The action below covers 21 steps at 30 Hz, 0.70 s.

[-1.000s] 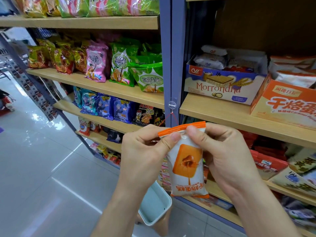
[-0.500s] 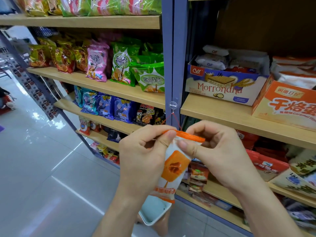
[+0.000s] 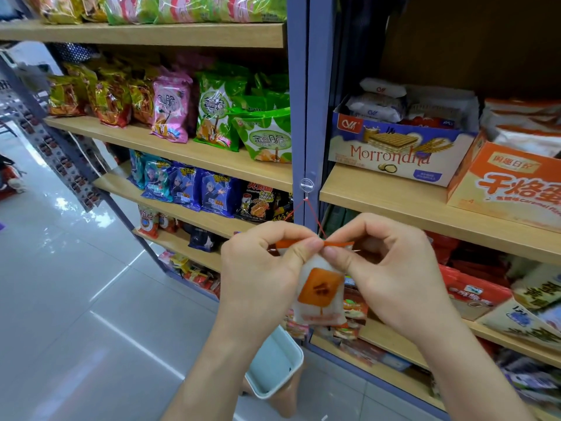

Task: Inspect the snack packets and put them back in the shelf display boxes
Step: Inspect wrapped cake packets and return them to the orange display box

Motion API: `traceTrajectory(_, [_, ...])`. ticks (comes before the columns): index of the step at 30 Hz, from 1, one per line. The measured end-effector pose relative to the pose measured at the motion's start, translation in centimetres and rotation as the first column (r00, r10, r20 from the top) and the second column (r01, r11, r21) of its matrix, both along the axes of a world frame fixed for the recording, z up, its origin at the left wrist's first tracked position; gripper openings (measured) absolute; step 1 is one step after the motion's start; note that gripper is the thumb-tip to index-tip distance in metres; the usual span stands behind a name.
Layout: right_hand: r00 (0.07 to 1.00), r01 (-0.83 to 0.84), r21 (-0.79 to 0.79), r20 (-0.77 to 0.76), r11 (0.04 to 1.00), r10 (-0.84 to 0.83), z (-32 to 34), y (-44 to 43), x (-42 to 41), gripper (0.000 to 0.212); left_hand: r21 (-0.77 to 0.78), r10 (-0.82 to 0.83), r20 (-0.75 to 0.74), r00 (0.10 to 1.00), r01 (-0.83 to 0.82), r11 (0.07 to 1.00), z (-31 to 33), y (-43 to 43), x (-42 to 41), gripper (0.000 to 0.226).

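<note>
Both hands are pinching the orange top strip of one small packet [image 3: 321, 294]. The left hand [image 3: 261, 268] has thumb and forefinger on the strip's left half, the right hand [image 3: 391, 268] has the right half, and the thumbs are nearly touching. The packet hangs below the thumbs, white with an orange square, print too blurry to read, top corners tucked behind fingers. It's up in the air right in front of the blue post [image 3: 299, 117]. A red string [image 3: 315, 218] drops from the post's clear hook [image 3: 306, 184] to the thumbs; can't tell if it touches the packet. Right of the post, one shelf up, sit a wafer box [image 3: 394, 153] and an orange box [image 3: 510, 183] cut off at the edge. Low by the post's foot is a pale bin [image 3: 276, 366], half behind the left wrist.
</note>
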State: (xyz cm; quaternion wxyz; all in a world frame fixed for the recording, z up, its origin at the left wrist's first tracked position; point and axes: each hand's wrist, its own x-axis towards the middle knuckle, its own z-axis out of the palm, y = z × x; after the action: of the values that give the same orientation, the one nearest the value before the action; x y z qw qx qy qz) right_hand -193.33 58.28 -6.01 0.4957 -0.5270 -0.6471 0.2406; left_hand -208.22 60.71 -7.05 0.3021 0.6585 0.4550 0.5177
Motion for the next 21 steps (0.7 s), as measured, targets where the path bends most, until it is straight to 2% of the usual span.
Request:
traceTrajectory(2, [0.997,-0.005,-0.025,-0.078,1.000,0.003,0.2,0.0,0.4,0.019,-0.009,-0.022,0.042,0.999,0.023,1.000,0.2,0.0,0.1,0.010])
traceTrajectory(4, [0.986,0.018,-0.035,-0.163,0.999,-0.024,0.3,0.1,0.8,0.020,-0.080,-0.060,0.191,0.980,0.076,0.994,0.3,-0.1,0.3,0.002])
traceTrajectory(6, [0.955,0.042,-0.067,-0.292,0.997,-0.060,0.2,0.1,1.2,0.018,-0.169,-0.064,0.358,0.932,0.132,0.977,0.3,-0.4,0.8,0.009])
traceTrajectory(9, [0.887,0.082,-0.109,-0.446,0.991,-0.122,-0.2,0.2,1.4,0.012,-0.231,-0.037,0.464,0.885,0.161,0.960,0.1,-0.8,1.6,0.014])
traceTrajectory(16, [0.741,0.182,-0.178,-0.622,0.967,-0.254,-1.1,0.1,1.9,0.006,-0.262,-0.133,0.475,0.870,0.284,0.922,-0.7,-1.7,2.8,0.024])
traceTrajectory(19, [0.680,0.208,-0.173,-0.682,0.963,-0.269,-1.3,0.0,2.1,0.006,-0.240,-0.157,0.366,0.917,0.256,0.936,-1.3,-1.8,3.2,0.028])
traceTrajectory(21, [0.682,0.234,-0.163,-0.675,0.958,-0.281,-1.2,-0.2,2.4,0.007,-0.244,-0.118,0.321,0.940,0.202,0.948,-1.8,-2.0,3.5,0.030])
